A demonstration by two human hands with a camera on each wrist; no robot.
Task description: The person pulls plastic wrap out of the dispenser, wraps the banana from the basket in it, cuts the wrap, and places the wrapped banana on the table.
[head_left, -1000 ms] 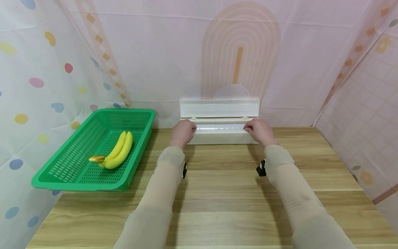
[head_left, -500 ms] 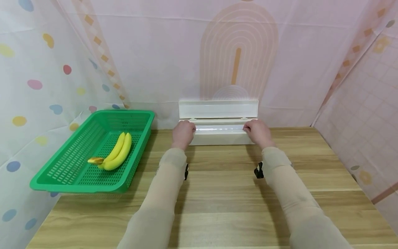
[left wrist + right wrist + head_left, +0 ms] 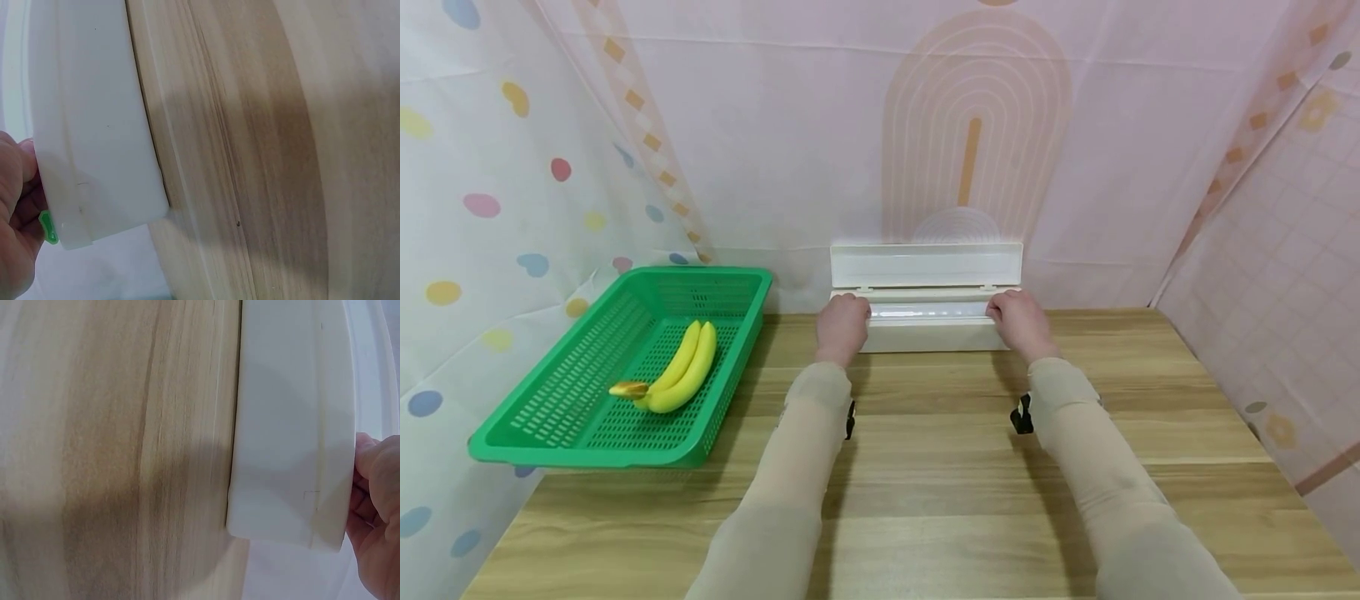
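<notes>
A long white cling film dispenser (image 3: 932,337) stands at the back of the table, its lid (image 3: 927,266) raised against the curtain. Inside lies a shiny clear roll of cling film (image 3: 928,311). My left hand (image 3: 842,325) is at the dispenser's left end, thumb and curled fingers pinching at the film. At the right end my right hand (image 3: 1021,321) pinches there in the same way. Both wrist views show the hands behind the white front wall (image 3: 103,125), which hides part of the fingers. A small green piece (image 3: 48,227) shows beside the left fingers.
On the left a green plastic basket (image 3: 739,379) holds a pair of yellow bananas (image 3: 688,371). The wooden table (image 3: 940,500) reaches forward between the forearms. Patterned curtains (image 3: 805,125) hang behind and on both sides, close to the dispenser's back.
The head view has shifted slightly, so the scene sits a little lower. Both hands stay at the dispenser's ends, with hardly any movement.
</notes>
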